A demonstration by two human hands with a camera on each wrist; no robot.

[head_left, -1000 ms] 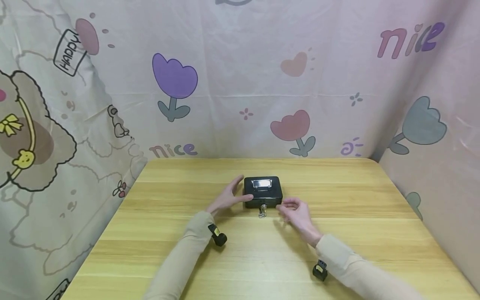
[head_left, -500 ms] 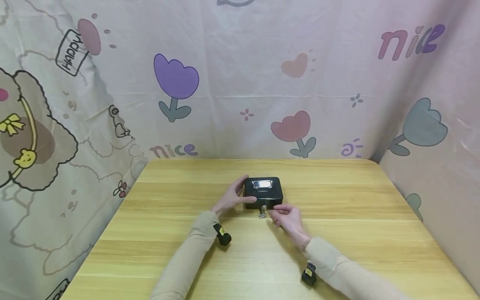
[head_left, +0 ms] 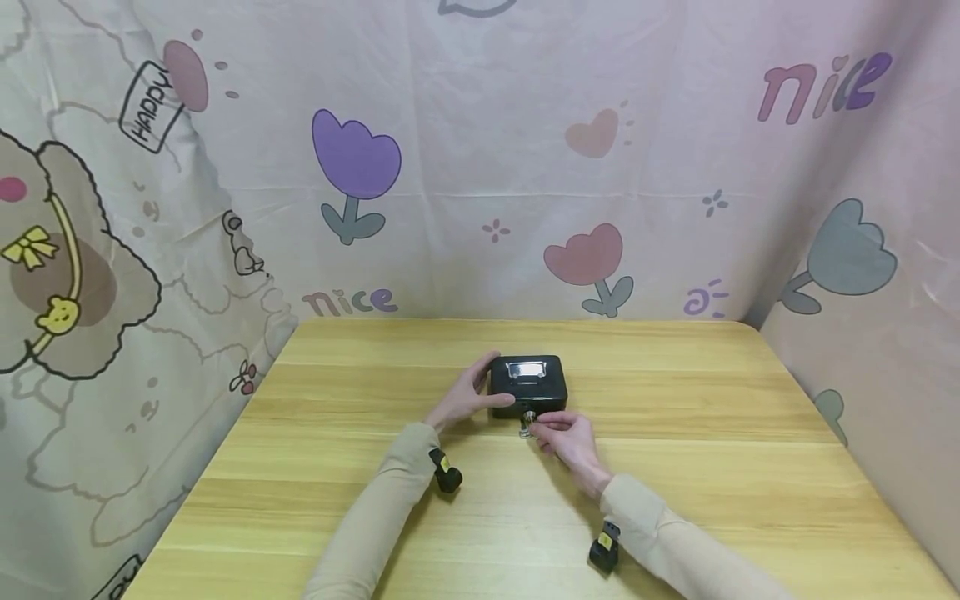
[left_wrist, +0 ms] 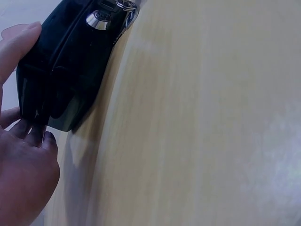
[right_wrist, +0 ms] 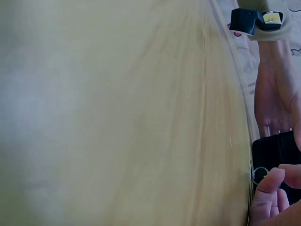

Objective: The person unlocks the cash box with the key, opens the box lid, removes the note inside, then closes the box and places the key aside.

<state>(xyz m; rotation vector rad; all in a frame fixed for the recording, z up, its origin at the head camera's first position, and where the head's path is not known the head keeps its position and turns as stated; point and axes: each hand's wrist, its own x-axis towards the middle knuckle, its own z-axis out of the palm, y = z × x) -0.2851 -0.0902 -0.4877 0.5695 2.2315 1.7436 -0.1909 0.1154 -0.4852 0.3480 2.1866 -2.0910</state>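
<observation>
A small black cash box [head_left: 551,390] with a shiny handle [head_left: 527,369] folded on its lid stands on the wooden table. My left hand [head_left: 459,402] grips its left end, thumb along the front edge and the other fingers around the side and back. On the front is a round silver lock [left_wrist: 99,20], with metal rings [left_wrist: 127,5] hanging beside it. My right hand [head_left: 572,442] is at the lock, thumb and forefinger pinching the key there. A key ring [right_wrist: 259,175] shows by those fingertips in the right wrist view; the key itself is mostly hidden.
The light wooden table [head_left: 675,383] stretches to both sides of the box and in front of it. A printed cloth [head_left: 465,150] hangs behind the table and along its left and right sides. Each wrist carries a black camera on a strap.
My right hand has come left from the box's front right corner to the lock and now pinches the key. The left hand has moved slightly right and closed onto the box.
</observation>
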